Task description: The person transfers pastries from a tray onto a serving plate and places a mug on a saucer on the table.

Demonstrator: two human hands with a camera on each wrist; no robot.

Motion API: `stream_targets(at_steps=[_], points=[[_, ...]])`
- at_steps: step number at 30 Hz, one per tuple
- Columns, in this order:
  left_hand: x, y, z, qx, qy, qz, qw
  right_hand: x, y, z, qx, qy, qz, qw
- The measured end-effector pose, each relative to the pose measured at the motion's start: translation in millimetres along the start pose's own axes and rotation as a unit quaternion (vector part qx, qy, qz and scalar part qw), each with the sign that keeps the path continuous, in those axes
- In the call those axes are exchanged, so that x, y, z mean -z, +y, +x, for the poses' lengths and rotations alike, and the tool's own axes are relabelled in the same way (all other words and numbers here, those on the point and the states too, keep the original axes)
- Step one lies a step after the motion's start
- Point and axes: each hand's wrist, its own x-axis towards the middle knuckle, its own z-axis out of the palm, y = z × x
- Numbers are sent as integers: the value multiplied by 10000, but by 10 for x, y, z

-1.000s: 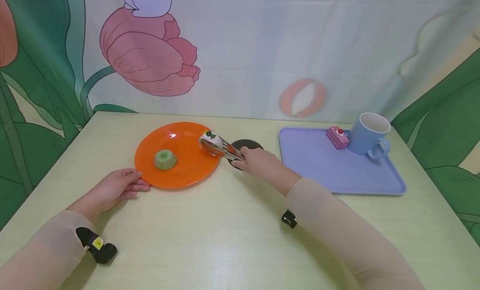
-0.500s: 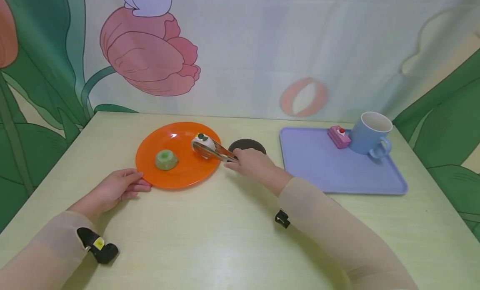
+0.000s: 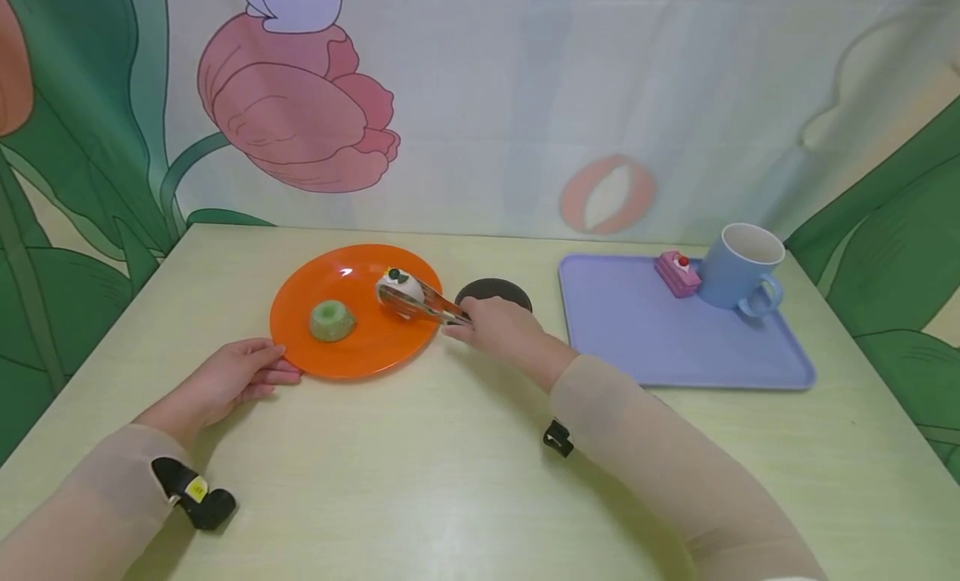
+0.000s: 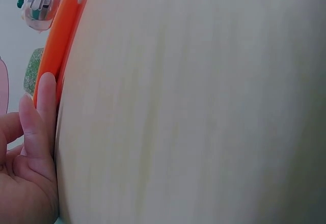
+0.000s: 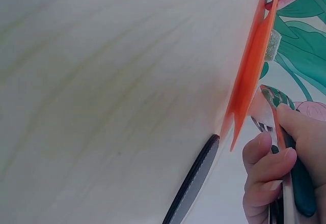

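Observation:
My left hand [image 3: 238, 374] pinches the near-left rim of an orange plate [image 3: 367, 360], thumb over the edge and fingers by its underside. On the plate stands a small green pudding-shaped toy cake [image 3: 332, 321]. My right hand [image 3: 501, 327] grips metal tongs [image 3: 442, 313], whose dark green handle [image 5: 304, 188] shows in the right wrist view. Between the tongs' ends is a small white toy dessert [image 3: 401, 286] with green and yellow bits on top, over the plate's right part. The left wrist view shows the fingers [image 4: 47, 89] right at the plate's rim.
A black round coaster [image 3: 497, 291] lies right of the plate, partly behind my right hand. Farther right, a lilac tray [image 3: 615, 339] bears a pink toy cake slice [image 3: 677, 274] and a blue mug [image 3: 726, 272]. A printed curtain [image 3: 480, 106] hangs behind the table.
My right hand has moved left with the tongs, carrying the white dessert from the plate's right rim farther in over it. The left hand stays at the plate's rim.

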Motion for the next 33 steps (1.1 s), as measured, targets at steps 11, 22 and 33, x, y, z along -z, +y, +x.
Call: stream_targets(at_steps=[11,22,33], points=[[-5,32,-10,30,46,-8,10000,22,-16,43,-8,64,180,9998],[-15,23,-16,54,43,-118,9999,-4,-42,78,-71,42,293,9995],[-15,14,-1,23,31,-151,9999,-20,-38,120,-61,167,351,9992]])
